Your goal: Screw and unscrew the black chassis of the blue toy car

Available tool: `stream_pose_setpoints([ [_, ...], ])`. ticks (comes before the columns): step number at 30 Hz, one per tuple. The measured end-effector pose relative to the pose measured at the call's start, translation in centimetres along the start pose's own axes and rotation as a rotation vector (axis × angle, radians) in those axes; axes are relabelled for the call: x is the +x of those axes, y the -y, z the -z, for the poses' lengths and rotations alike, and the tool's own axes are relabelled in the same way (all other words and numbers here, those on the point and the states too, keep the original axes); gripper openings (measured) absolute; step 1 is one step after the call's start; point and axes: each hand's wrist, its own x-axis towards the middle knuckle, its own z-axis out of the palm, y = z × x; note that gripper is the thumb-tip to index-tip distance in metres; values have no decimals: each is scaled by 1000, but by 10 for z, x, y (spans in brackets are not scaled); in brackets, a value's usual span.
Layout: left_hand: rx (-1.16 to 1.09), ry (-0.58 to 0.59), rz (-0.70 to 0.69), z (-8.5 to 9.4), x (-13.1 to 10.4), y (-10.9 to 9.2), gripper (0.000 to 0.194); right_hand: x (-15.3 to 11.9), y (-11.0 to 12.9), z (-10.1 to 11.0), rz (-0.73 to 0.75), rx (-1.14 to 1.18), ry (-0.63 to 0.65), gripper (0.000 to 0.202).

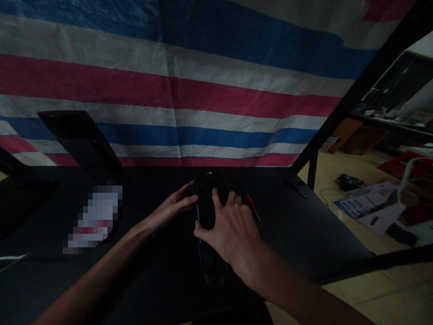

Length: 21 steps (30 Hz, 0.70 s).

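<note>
A long black device (208,212) with a thin blue edge lies lengthwise on the dark table, its far end near the striped sheet. My left hand (177,201) is at its upper left side, thumb on the edge and fingers along the side, gripping it. Over its middle and right side is my right hand (233,221), fingers spread, with the index fingertip on the top face and the thumb at the left edge. A small screwdriver (253,207) with a red handle lies just right of the device.
Behind the table (304,234) hangs a striped sheet (203,95). A black stand (81,140) and a pixelated pale item (94,216) are at left. A thin dark tool (295,188) lies at the right. Papers (365,203) and clutter cover the floor beyond.
</note>
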Motion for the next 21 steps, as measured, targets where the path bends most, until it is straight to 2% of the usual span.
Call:
stream_pose_setpoints([
  [3, 75, -11, -29, -1, -4, -4, 94, -1, -19, 3, 84, 34, -21, 89],
  [6, 121, 2, -43, -3, -6, -9, 88, 3, -58, -2, 216, 153, -16, 60],
  [9, 126, 14, -54, -6, -7, -13, 88, 15, -98, -20, 341, 467, 27, 56],
  [11, 133, 23, -58, -8, -7, -12, 85, 24, -116, -35, 355, 690, 59, 57],
  [14, 157, 20, -53, -6, -3, -7, 83, 31, -123, -53, 342, 894, 52, 60],
  [17, 201, -30, -28, -4, 1, -5, 91, 35, -124, -62, 343, 1022, 4, 63],
  [19, 254, -89, -31, -8, -3, -13, 91, 40, -131, -65, 312, 1051, -58, 56],
  [21, 320, -201, -124, -20, -18, -28, 73, 48, -146, -69, 268, 960, -183, 44],
])
